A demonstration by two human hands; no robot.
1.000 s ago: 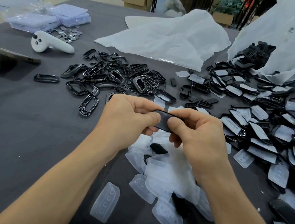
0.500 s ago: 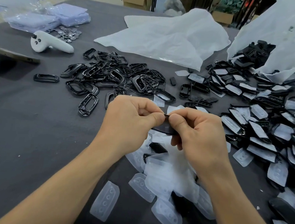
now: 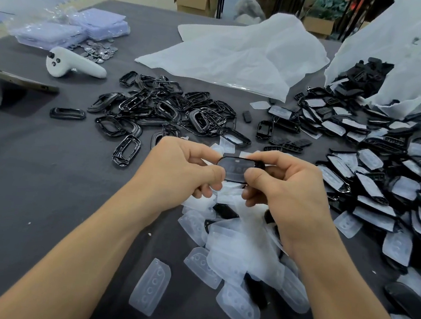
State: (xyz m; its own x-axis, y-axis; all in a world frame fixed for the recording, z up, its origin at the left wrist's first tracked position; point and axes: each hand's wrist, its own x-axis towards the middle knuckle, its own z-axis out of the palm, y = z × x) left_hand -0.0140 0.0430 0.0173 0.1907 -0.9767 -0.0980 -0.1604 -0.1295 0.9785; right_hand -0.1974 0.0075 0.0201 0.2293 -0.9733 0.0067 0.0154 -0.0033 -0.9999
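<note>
Change over the last second: the black key-fob frame (image 3: 236, 168) is now tipped face-on to the camera. A second ago it sat edge-on and dark between the thumbs, and half a second ago it was almost hidden behind them. Now the oval rim is exposed and a translucent button pad shows inside the opening, with round bumps faintly visible. The thumbs have also moved slightly apart.

Left hand (image 3: 182, 169) - fingers curled, thumb and forefinger pinching the frame's left end. Right hand (image 3: 287, 191) - same pinch on the right end. Neither holds anything else. The frame is held in the air over the worktop (image 3: 31, 178), at centre, just above the heap of loose pads (image 3: 232, 253) at 6 o'clock.

My read: the pad is inside the frame, so pad and frame are one unit right now. I can't tell whether it is being seated or pushed out, because the thumbs cover both ends. The layout hints at stripping:
- padded pieces (image 3: 385, 184) at 3 o'clock, spilling from the plastic bag (image 3: 413, 51) at 1 o'clock
- bare frames (image 3: 162, 109) piled at 11 o'clock
- loose pads directly under the hands

If so, the turn exposes the pad for a thumb push and the separation is not yet done.
</note>
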